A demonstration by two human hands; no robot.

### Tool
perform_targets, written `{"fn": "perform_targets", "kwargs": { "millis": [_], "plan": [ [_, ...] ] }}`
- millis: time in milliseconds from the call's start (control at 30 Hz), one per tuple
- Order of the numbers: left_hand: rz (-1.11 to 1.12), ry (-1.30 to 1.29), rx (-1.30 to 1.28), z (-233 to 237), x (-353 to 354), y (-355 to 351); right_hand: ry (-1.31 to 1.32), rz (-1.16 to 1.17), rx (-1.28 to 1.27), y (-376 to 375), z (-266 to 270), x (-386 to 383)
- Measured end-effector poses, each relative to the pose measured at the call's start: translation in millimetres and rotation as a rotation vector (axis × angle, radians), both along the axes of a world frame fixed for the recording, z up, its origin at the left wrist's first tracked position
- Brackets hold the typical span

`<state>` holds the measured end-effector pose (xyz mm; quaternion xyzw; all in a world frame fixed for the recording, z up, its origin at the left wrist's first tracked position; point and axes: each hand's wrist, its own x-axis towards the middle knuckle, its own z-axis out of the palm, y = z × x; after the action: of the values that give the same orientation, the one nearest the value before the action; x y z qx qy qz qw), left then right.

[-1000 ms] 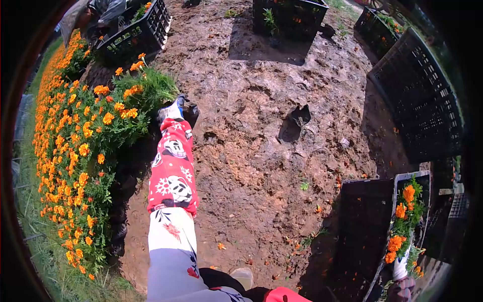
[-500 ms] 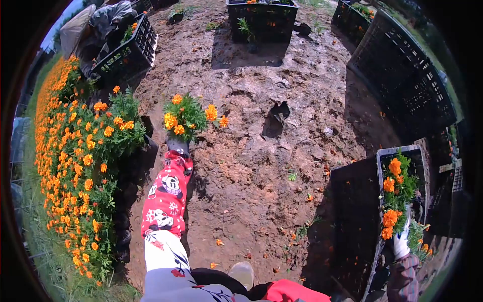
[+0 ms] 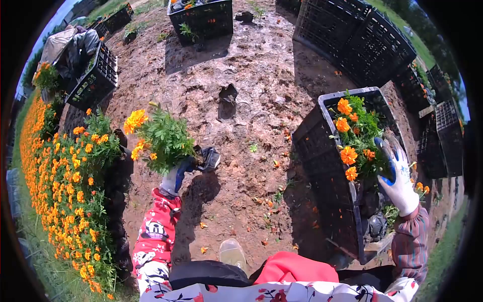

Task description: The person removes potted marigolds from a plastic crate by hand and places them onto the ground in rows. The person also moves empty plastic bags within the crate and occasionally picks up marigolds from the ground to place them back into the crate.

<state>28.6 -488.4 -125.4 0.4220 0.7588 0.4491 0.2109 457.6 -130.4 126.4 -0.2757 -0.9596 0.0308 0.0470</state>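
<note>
My left hand point(image 3: 177, 177), in a white and blue glove, is closed around the base of a marigold plant point(image 3: 168, 138) with orange blooms. The plant is tilted, and its black pot or bag point(image 3: 207, 158) sticks out to the right of my hand above the soil. My right hand point(image 3: 400, 176), gloved the same way, is over the right side of a black crate point(image 3: 370, 236). Its thumb and fingers are apart beside the orange marigolds point(image 3: 348, 155) in the crate; some fingertips are partly hard to make out against the leaves.
A dense bed of marigolds point(image 3: 70, 196) runs along the left. A person point(image 3: 68, 48) bends by another crate point(image 3: 95, 75) at the upper left. One crate point(image 3: 201, 22) stands ahead; stacked crates point(image 3: 352, 40) stand at upper right. A black pot point(image 3: 228, 95) lies on the muddy soil.
The view has swung right. My left hand has turned the marigold plant, so its dark pot now shows at the right. My right hand has come up out of the crate's plants and shows more fully.
</note>
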Motion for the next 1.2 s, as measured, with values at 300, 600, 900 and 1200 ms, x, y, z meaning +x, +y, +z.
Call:
{"fn": "perform_targets", "kwargs": {
  "millis": [300, 600, 900, 1200],
  "plan": [
    [-0.265, 0.574, -0.342, 45.9, 74.6, 74.8, 0.213, 0.54, -0.212, -82.6, -70.9, -82.7],
    [-0.34, -0.267, 0.227, 170.1, 119.8, 117.9, 0.206, 0.303, -1.179, -101.9, -71.3, -171.5],
    [-0.341, -0.848, 0.05, 133.9, 137.3, 94.6, 0.486, 0.34, -0.847, -91.2, -107.3, -149.4],
    [-0.514, 0.388, -0.076, 97.0, 138.9, 88.3, 0.687, -0.005, -1.562, -91.1, -38.2, -128.2]
  ]
}}
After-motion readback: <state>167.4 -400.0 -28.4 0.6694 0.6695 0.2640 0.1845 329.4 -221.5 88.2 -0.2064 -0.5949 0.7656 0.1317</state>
